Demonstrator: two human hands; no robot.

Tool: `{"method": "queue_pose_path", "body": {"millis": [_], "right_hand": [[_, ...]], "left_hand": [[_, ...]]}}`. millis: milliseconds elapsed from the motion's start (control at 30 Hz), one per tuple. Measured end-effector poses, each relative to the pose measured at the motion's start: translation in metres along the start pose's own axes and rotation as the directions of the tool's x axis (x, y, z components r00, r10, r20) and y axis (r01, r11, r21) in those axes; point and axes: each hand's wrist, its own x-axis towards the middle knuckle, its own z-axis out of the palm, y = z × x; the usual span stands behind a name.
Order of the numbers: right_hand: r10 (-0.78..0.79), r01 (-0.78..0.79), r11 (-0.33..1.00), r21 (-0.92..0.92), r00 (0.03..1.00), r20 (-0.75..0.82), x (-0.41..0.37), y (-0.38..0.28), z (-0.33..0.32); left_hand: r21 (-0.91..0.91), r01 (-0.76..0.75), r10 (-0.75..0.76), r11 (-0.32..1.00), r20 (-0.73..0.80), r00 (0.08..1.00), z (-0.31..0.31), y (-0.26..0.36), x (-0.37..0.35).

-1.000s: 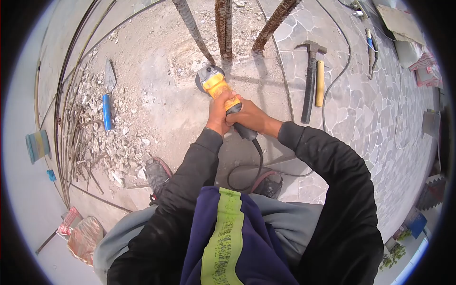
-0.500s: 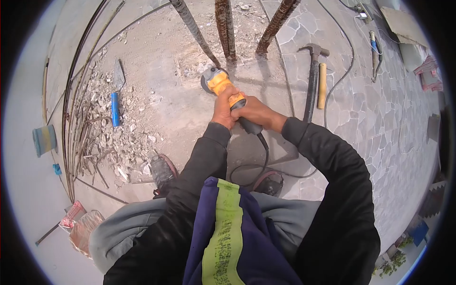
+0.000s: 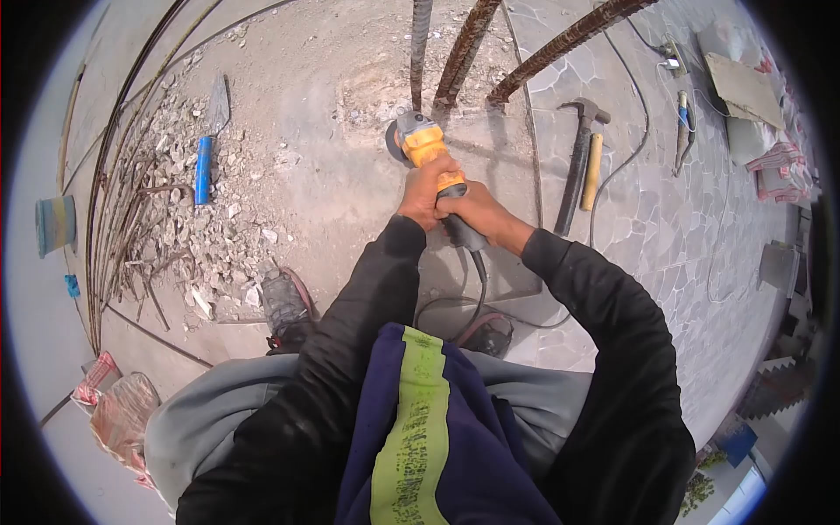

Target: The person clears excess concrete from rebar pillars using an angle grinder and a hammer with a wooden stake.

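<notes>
Lime garment stripe [image 3: 409, 429] with dark marks too blurred to read, right hand [image 3: 483, 213] and left hand [image 3: 422, 194] (left farther forward) clamped around yellow angle grinder [image 3: 424, 144], long axis slanting forward-left, head end near foot of steel bar [image 3: 419, 57].

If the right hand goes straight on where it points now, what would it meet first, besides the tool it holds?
Most likely the left hand, which grips the same yellow grinder directly ahead of the right hand. The two seem to touch, or nearly; depth is unclear.
</notes>
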Motion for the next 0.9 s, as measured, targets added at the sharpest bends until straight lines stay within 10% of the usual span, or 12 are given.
{"method": "queue_pose_path", "body": {"millis": [900], "right_hand": [[0.037, -0.039, 0.998, 0.039, 0.998, 0.043, -0.006, -0.011, -0.003]], "left_hand": [[-0.06, 0.021, -0.021, 0.998, 0.001, 1.0, 0.005, -0.002, 0.0]]}}
